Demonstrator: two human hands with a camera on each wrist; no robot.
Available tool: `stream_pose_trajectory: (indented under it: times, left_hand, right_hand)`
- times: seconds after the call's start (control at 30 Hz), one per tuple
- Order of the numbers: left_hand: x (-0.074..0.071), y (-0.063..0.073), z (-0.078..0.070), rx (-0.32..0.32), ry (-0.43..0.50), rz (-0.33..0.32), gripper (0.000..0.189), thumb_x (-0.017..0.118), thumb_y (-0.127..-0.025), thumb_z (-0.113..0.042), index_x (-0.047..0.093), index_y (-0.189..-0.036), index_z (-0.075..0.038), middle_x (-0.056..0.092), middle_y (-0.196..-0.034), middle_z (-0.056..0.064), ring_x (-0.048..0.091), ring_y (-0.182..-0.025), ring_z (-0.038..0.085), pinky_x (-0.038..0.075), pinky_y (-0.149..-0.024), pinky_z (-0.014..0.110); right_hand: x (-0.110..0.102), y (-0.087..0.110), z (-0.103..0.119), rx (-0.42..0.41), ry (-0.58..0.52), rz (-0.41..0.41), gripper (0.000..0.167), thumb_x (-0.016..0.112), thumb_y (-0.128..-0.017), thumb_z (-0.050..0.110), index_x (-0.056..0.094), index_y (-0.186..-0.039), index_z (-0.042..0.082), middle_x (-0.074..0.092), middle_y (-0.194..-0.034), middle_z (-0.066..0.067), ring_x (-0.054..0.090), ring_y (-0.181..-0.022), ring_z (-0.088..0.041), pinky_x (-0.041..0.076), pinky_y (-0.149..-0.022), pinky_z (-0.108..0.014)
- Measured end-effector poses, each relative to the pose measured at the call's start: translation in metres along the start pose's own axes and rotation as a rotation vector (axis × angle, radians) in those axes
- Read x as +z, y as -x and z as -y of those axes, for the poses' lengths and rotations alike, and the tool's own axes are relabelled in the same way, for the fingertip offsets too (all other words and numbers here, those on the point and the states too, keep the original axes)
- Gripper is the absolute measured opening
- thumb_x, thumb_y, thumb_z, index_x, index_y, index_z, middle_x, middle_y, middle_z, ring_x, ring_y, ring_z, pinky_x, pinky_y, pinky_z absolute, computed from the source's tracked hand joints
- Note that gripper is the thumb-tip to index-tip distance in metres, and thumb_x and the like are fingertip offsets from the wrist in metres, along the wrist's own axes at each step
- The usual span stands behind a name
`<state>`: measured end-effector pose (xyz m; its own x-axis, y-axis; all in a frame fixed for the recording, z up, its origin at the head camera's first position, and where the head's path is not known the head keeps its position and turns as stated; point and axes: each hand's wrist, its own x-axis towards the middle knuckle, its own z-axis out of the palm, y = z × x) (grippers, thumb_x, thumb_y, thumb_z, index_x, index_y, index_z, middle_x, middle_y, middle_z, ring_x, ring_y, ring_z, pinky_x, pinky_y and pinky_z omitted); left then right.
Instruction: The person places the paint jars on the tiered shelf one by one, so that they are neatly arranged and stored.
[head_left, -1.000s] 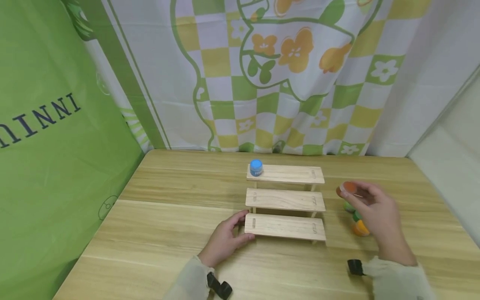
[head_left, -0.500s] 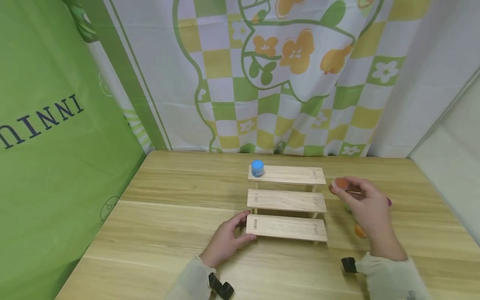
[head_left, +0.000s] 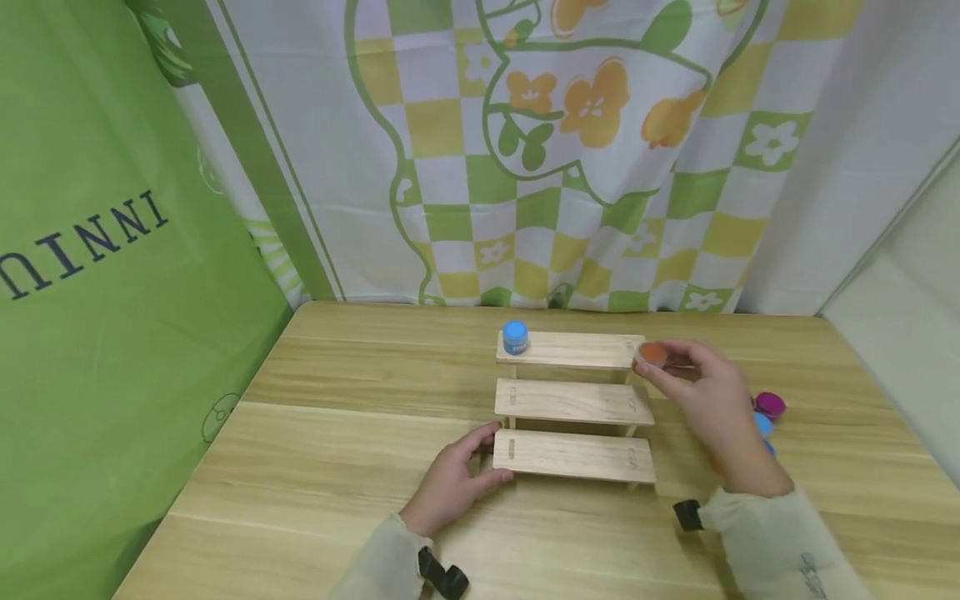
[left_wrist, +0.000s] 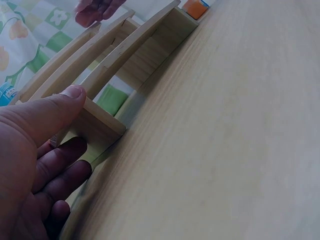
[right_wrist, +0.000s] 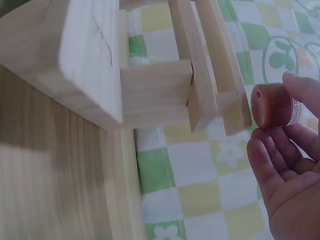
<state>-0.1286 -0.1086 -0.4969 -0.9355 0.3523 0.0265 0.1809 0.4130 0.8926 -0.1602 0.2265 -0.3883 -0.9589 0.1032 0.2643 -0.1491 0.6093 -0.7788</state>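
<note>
A light wooden three-tier shelf [head_left: 573,402] stands on the table. My left hand [head_left: 452,483] holds the left end of its lowest tier, thumb at the front and fingers behind; in the left wrist view the thumb [left_wrist: 55,107] lies along the board's edge. With thumb and fingers my right hand [head_left: 708,396] pinches a small orange-brown jar [head_left: 651,355], raised at the right end of the top tier. The right wrist view shows this jar [right_wrist: 272,106] close beside the tier ends. A blue jar [head_left: 515,337] sits on the left end of the top tier.
Right of the shelf, several more small jars stand partly behind my right forearm, among them a magenta jar [head_left: 770,406] and a light blue jar [head_left: 761,424]. A patterned curtain [head_left: 570,183] hangs behind the table [head_left: 337,375]; green fabric [head_left: 112,350] hangs at the left.
My right hand has carried the orange-brown jar leftward and away from me, up to the top tier's right end. The magenta and light blue jars have come into sight. My left hand keeps its place.
</note>
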Motion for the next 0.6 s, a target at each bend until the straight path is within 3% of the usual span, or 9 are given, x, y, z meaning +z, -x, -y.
stream_pose_trajectory:
  times: [0.1, 0.23, 0.47, 0.6]
  left_hand:
    - [-0.001, 0.000, -0.001, 0.006, 0.004, 0.001, 0.074, 0.077, -0.088, -0.039, 0.047, -0.148, -0.010, 0.063, -0.133, 0.002, 0.053, -0.130, 0.023, 0.040, -0.113, 0.047]
    - [-0.001, -0.001, -0.001, 0.018, -0.004, 0.004, 0.073, 0.077, -0.088, -0.039, 0.048, -0.148, -0.009, 0.063, -0.134, 0.004, 0.053, -0.130, 0.023, 0.040, -0.112, 0.048]
    - [-0.001, -0.001, -0.001, 0.028, -0.014, 0.001, 0.073, 0.076, -0.088, -0.040, 0.049, -0.148, -0.011, 0.063, -0.135, 0.004, 0.053, -0.131, 0.022, 0.039, -0.113, 0.047]
    - [-0.001, 0.000, -0.001, 0.023, -0.004, 0.005, 0.072, 0.077, -0.088, -0.038, 0.048, -0.149, -0.012, 0.063, -0.135, 0.004, 0.053, -0.131, 0.021, 0.038, -0.114, 0.046]
  right_hand:
    - [0.005, -0.003, 0.002, -0.035, 0.006, 0.002, 0.052, 0.077, -0.091, 0.033, 0.063, -0.127, -0.002, 0.065, -0.117, -0.016, 0.064, -0.101, -0.027, 0.046, -0.075, -0.002]
    - [0.008, -0.007, 0.002, -0.066, 0.048, -0.008, 0.052, 0.077, -0.090, 0.035, 0.065, -0.126, 0.000, 0.067, -0.116, -0.015, 0.066, -0.102, -0.032, 0.045, -0.076, -0.004]
    - [0.011, -0.016, 0.007, -0.111, 0.087, 0.025, 0.053, 0.076, -0.091, 0.038, 0.065, -0.125, 0.000, 0.069, -0.114, -0.016, 0.068, -0.102, -0.033, 0.054, -0.087, -0.048]
    - [0.016, -0.022, 0.012, -0.146, 0.087, 0.085, 0.050, 0.076, -0.092, 0.034, 0.065, -0.124, -0.002, 0.069, -0.112, -0.018, 0.069, -0.098, -0.033, 0.057, -0.084, -0.047]
